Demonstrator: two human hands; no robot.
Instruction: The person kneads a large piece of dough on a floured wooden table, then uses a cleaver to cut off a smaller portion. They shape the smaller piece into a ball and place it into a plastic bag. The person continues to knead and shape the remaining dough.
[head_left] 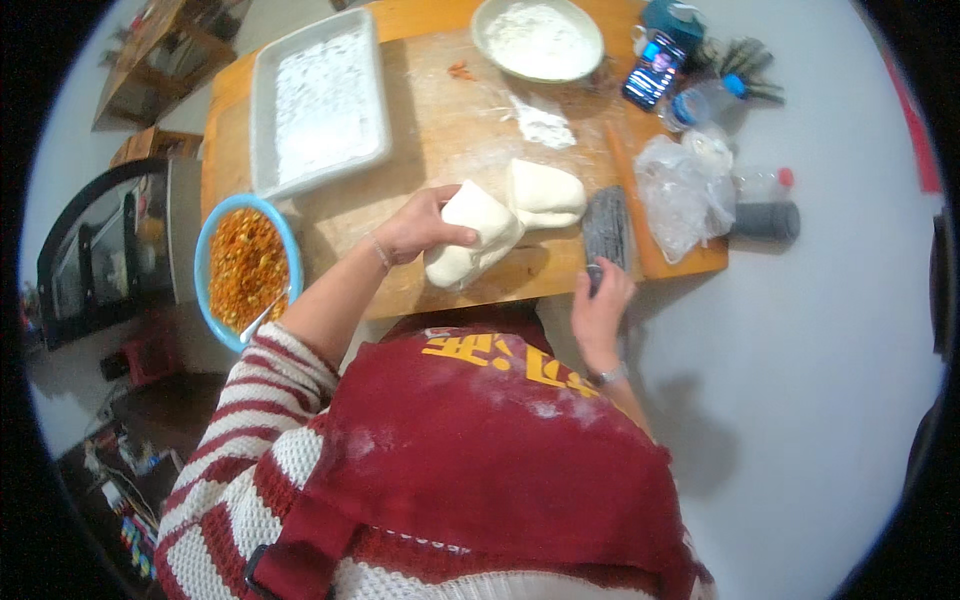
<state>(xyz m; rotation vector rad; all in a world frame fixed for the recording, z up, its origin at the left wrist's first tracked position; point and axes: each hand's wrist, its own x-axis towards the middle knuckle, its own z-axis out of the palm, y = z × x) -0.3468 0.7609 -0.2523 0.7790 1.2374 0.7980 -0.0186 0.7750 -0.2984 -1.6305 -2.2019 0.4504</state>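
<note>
Two thick pieces of smooth white dough lie side by side on a floured wooden board near its front edge. My left hand (422,226) grips the nearer left piece of dough (478,232), thumb across its top and fingers around its far side. The right piece of dough (545,192) touches it and has a fold along its front. In my right hand (604,300) is the dark handle of a kitchen knife (606,225). Its broad grey blade rests flat-looking on the board, just right of the dough and apart from it.
A floured white tray (262,120) stands at the far left, and a bowl of flour (487,55) at the back. A blue basin (202,262) of orange filling with a spoon sits left. Along the right are a phone (653,70), bottles (703,103) and a plastic bag (680,195).
</note>
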